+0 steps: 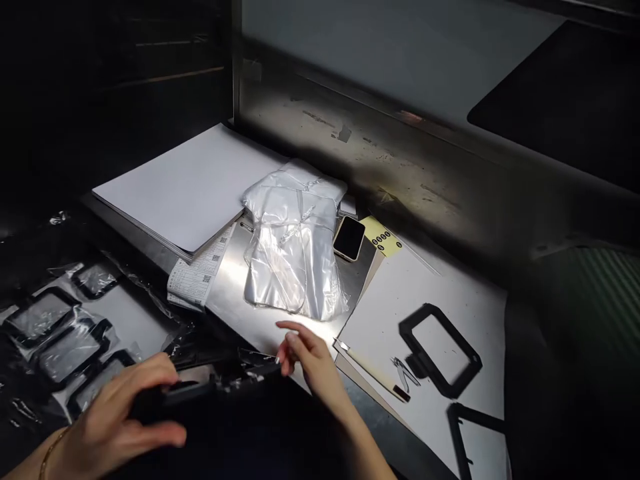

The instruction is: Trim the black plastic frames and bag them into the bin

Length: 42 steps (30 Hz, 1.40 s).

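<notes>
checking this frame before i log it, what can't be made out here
- Head view: the black part held between the left hand and right hand blends into dark shadow; its shape is unclear.
- Print on the paper slip and yellow label is too small to read.
- The black frame at lower right is cut off by the bottom edge.
- Upper left is too dark to see.
</notes>
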Motion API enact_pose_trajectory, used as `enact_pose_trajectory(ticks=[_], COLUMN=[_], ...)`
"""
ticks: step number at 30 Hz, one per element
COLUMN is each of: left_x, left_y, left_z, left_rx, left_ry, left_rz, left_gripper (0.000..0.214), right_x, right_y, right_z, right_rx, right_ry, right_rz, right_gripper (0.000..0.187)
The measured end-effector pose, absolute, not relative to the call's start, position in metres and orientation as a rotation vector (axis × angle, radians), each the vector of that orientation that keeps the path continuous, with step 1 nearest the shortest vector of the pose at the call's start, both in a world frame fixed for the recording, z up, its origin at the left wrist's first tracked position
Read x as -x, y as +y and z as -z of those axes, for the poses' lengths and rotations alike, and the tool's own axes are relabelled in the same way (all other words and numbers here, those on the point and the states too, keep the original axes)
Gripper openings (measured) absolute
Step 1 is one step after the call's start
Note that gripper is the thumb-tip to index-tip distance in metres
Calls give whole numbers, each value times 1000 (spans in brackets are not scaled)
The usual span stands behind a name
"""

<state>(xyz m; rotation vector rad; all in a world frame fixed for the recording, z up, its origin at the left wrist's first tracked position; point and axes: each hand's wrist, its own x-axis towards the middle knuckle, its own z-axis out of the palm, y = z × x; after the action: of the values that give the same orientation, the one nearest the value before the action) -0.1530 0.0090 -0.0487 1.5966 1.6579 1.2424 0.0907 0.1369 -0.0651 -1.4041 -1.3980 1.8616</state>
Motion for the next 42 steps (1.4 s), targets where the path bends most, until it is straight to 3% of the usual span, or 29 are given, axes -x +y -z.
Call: enact_pose_trajectory(ticks=[2,5,8,13,17,21,26,30,42], left_x=[164,175,178,168,138,101,74,71,54], left_y=[12,22,30,34,51,73,69,53,13], left_z=[50,49,49,54,56,57,55,49,51], left_rx=[-1208,-661,-397,-254,-265,-365,-490,-566,-658], left_ry=[1869,1765,1564,1384,1259,1156,1113,1115,1244], left_rz=[-1327,-1387,-1396,-1386,-1297,-1210,-1127,-1055,-1033], left_gripper=[29,13,32,29,8,16,15,23,24], right_x=[-90,-83,-73,-62,-52,-38,-39,-59,-109], right_y=[165,199,211,204,186,153,119,102,49], right_z=[74,87,97,98,79,54,36,37,55], right_rx=[1526,1647,1697,1604,1437,1234,1128,1012,919], right_ry=[-1522,-1699,-1815,-1805,-1630,-1437,-1181,-989,-725], right_rz=[-1574,-1322,-1218,-1167,-1286,-1546,-1799,-2030,-2119], right_gripper=[28,22,23,21,20,13,32,35,26])
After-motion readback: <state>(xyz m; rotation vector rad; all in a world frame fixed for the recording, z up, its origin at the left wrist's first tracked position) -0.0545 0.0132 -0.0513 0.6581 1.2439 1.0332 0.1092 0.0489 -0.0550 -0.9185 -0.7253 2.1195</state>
